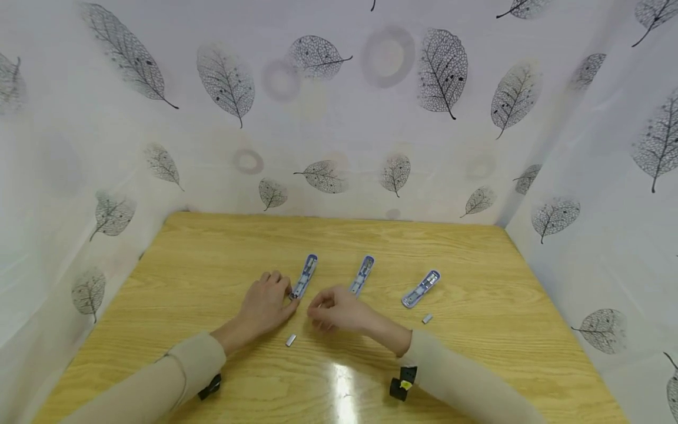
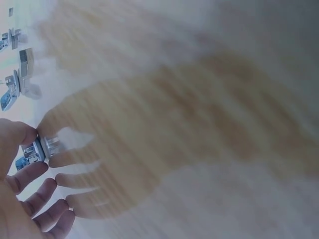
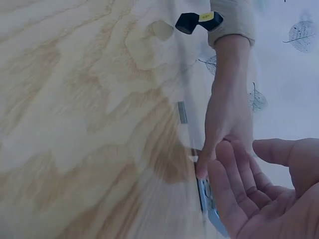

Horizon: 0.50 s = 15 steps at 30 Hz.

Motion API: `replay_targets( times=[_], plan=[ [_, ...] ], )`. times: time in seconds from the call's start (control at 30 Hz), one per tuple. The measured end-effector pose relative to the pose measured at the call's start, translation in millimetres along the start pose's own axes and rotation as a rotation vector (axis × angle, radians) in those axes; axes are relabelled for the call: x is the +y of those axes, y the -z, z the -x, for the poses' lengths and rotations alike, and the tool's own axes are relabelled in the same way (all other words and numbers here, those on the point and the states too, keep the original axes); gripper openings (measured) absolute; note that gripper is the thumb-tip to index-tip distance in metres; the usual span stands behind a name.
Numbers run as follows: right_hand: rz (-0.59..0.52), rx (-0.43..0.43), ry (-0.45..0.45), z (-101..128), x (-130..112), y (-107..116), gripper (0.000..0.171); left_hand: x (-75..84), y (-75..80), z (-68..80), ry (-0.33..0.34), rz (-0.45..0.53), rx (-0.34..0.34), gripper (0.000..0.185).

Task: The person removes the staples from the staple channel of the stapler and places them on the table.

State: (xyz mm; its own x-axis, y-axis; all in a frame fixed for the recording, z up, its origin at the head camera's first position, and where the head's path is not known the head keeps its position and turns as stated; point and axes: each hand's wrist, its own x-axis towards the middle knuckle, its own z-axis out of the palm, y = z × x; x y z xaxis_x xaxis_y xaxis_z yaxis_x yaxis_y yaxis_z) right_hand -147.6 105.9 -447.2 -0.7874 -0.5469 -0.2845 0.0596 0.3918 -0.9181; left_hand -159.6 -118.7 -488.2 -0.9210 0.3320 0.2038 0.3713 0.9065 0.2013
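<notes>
Three long, slightly bent staplers, white and blue with metal parts inside, lie opened out on the table. My left hand (image 1: 265, 303) is at the near end of the left stapler (image 1: 305, 275). Its thumb and index finger pinch that end from both sides, as the left wrist view shows on the stapler (image 2: 34, 152). Just right of it, my right hand (image 1: 341, 309) hovers with loosely bent fingers; its thumb stands apart and nothing shows between them in the right wrist view. Behind this hand lies the middle stapler (image 1: 362, 274), its near end partly covered.
The right stapler (image 1: 421, 288) lies farther right, with a small grey block like a staple strip (image 1: 427, 318) in front of it. Another such grey block (image 1: 291, 340) sits near my left wrist. A leaf-patterned curtain (image 1: 328, 118) encloses the wooden table (image 1: 238, 241).
</notes>
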Motion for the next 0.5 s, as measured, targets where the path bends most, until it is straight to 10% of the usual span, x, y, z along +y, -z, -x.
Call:
replay_targets(
  times=[0.5],
  plan=[
    [0.327, 0.27, 0.265, 49.7, 9.0, 60.7, 0.025, -6.9, 12.2, 0.9, 0.027, 0.142, -0.093, 0.043]
  ],
)
